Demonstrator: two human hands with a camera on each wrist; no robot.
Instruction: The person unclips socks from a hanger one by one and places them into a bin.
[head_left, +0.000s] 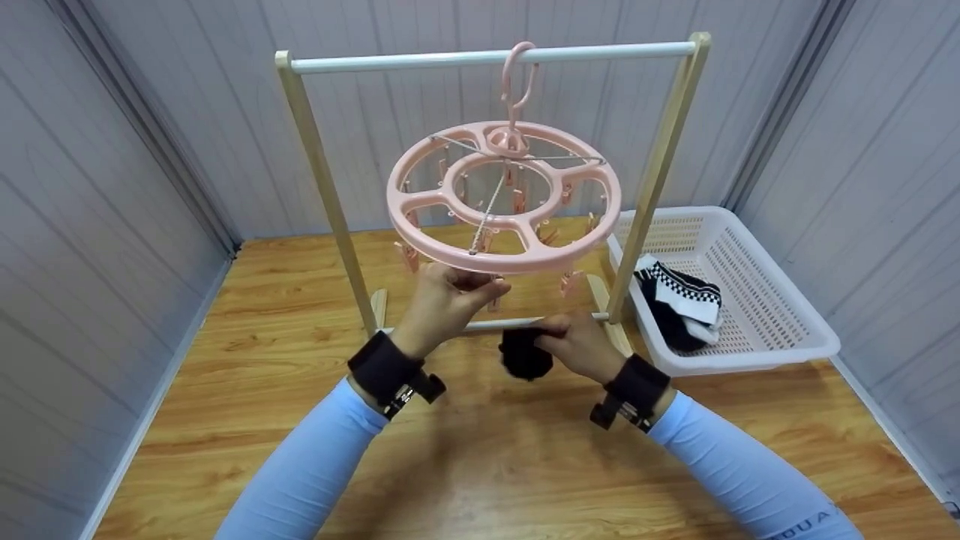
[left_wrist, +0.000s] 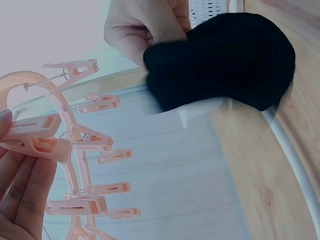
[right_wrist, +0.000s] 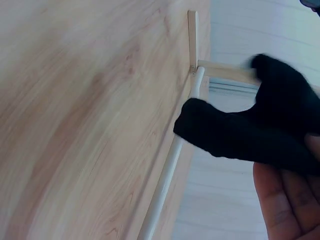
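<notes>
1 black sock (head_left: 523,354) gripped in right hand (head_left: 581,346), unclipped; left hand (head_left: 442,304) pinches a clip (left_wrist: 37,142); more socks (head_left: 681,304) wait in basket (head_left: 757,352).

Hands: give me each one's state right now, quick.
Left hand: pinching a pink clip on the round hanger.
Right hand: holding a black sock, fingers curled round it.

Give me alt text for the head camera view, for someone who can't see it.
A person's left hand pinches a clip under a pink round clip hanger hung on a wooden rack, while the right hand holds a black sock. A white basket with more socks sits to the right.
</notes>
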